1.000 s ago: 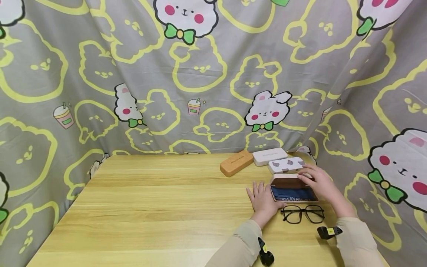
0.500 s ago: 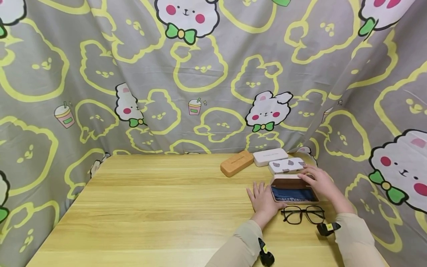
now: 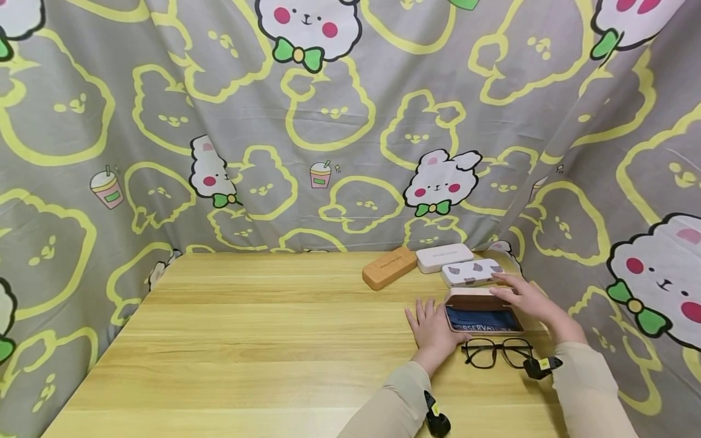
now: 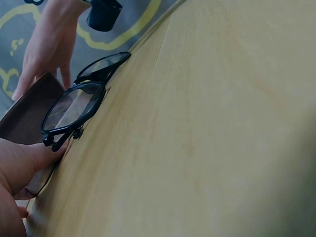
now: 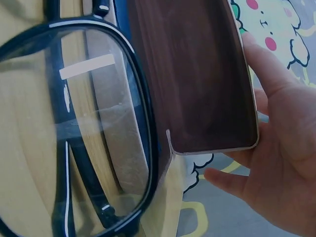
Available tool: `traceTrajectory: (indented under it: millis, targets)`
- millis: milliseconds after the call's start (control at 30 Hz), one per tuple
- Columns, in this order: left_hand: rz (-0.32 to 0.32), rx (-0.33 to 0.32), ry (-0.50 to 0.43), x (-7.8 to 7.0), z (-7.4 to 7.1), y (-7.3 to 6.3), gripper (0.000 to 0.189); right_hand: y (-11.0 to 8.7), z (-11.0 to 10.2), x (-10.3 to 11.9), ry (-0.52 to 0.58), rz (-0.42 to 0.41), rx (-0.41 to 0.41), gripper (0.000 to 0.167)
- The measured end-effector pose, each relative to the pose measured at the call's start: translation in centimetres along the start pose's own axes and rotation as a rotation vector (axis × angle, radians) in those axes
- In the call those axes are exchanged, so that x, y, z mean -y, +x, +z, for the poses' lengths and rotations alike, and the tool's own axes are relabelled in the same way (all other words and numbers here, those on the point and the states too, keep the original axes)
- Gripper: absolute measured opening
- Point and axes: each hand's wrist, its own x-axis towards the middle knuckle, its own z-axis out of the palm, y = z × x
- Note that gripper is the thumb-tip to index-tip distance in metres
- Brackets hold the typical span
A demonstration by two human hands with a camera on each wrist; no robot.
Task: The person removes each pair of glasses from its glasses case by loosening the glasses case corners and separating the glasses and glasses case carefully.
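Note:
An eyeglass case (image 3: 484,326) with brown lining stands with its lid up at the right of the table, a dark blue lettered cloth (image 3: 476,318) inside. My left hand (image 3: 432,331) rests at the case's left end, fingers spread on the table and thumb along the front edge. My right hand (image 3: 528,301) touches the raised lid (image 5: 207,74) with extended fingers; in the right wrist view some fingers are hidden behind the lid. Black-framed eyeglasses (image 3: 495,353) lie just in front of the case, and loom large in the right wrist view.
Behind the case lie a white spotted case (image 3: 471,272), a plain white case (image 3: 445,258) and an orange-brown case (image 3: 389,268), all closed. A patterned curtain (image 3: 350,152) surrounds the wooden table (image 3: 246,340) at the back and sides.
My right hand and wrist have shifted slightly, and the lid's brown inner side shows a little less than before. The left hand stays in place.

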Motion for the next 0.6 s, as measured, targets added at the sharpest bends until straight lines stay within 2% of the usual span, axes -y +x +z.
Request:
traceTrajectory:
  millis: [267, 600]
  targets:
    - [0.002, 0.015, 0.004, -0.03, -0.09, -0.08, 0.096, 0.11, -0.18, -0.55, -0.016, -0.024, 0.064, 0.058]
    - [0.002, -0.018, 0.019, 0.07, 0.05, -0.14, 0.088, -0.32, -0.59, -0.68, -0.062, -0.004, 0.120, 0.051]
